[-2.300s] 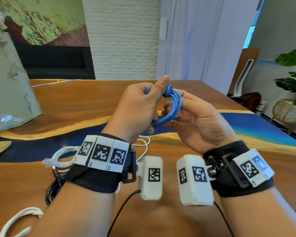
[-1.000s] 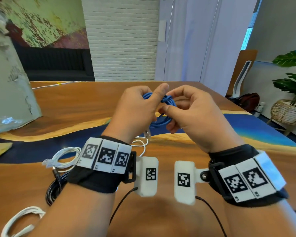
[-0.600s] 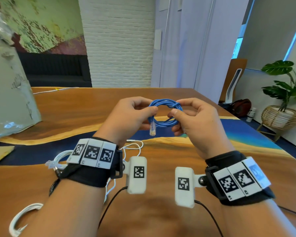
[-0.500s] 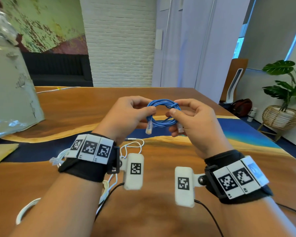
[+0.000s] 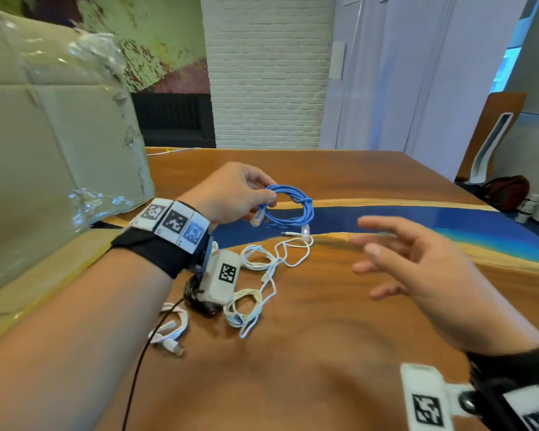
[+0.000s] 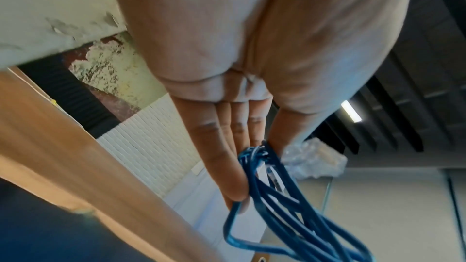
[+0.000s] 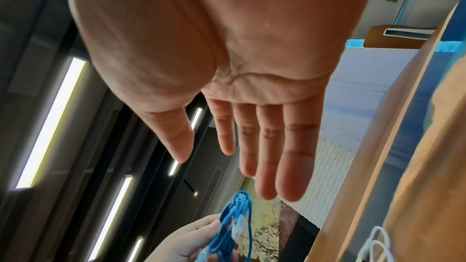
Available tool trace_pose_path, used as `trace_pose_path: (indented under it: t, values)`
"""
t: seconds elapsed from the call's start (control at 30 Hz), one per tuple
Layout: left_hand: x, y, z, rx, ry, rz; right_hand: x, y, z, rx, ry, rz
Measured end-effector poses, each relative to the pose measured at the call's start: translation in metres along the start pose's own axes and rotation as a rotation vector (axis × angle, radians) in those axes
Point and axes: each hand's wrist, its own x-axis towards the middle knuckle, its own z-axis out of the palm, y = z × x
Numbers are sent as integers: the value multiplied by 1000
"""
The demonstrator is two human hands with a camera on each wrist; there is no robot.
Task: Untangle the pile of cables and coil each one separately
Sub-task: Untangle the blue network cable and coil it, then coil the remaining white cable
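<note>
A coiled blue network cable [image 5: 288,206] hangs a little above the wooden table [image 5: 339,331], its clear plugs dangling. My left hand [image 5: 231,194] pinches the coil's left side between thumb and fingers; the left wrist view shows that blue cable [image 6: 277,202] at my fingertips [image 6: 234,190]. My right hand [image 5: 411,265] hovers to the right of the coil with fingers spread and holds nothing. In the right wrist view my right hand [image 7: 252,146] is flat, the blue cable [image 7: 234,230] beyond it. Loose white cables [image 5: 262,275] and a black coil [image 5: 196,297] lie under my left wrist.
A large plastic-wrapped cardboard box [image 5: 50,157] stands on the table at the left. Another white cable bundle [image 5: 171,331] lies near my left forearm. A blue resin band [image 5: 417,219] crosses the table. A chair and a bag stand off the table's far right.
My right hand has let go of the blue coil and drawn back to the right with fingers spread. My left hand now holds the coil alone and has carried it lower and leftward.
</note>
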Motion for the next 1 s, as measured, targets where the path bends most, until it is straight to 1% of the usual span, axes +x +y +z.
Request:
trace_pose_path:
  t: [0.07,0.13,0.2,0.33,0.4,0.43,0.5,0.53,0.6,0.67,0.73,0.77,0.87,0.93,1.0]
  values:
    - [1,-14,-10,146,-62,-29,-28,5,-4,-50,-76,7]
    - [2,-27,-15,310,-148,-58,-54,8,-7,-70,-118,23]
    - [4,-35,-15,441,-226,-103,-74,17,-12,-87,-137,78]
    - [10,-47,-6,633,-361,-196,-105,42,-32,-99,-147,186]
    - [15,-56,-3,736,-362,-220,-116,60,-43,-120,-75,185]
    - [16,-60,-2,798,-333,-222,-120,75,-51,-135,-16,160]
    - [18,-70,-3,890,-263,-244,-129,113,-73,-194,38,118]
    - [20,-74,-3,905,-250,-270,-130,131,-84,-233,61,114]
    - [22,-80,-3,913,-268,-328,-127,161,-103,-279,35,132]
    - [23,-82,-1,949,-273,-345,-121,177,-113,-289,31,116]
    - [23,-78,3,995,-267,-342,-119,176,-108,-263,-11,100]
    - [23,-74,6,1015,-267,-339,-119,169,-101,-259,-7,108]
    - [28,-59,12,1053,-279,-317,-121,123,-71,-217,31,163]
    - [30,-54,17,1054,-303,-274,-123,94,-56,-176,-2,223]
    - [31,-53,25,1041,-329,-218,-124,83,-49,-116,-49,299]
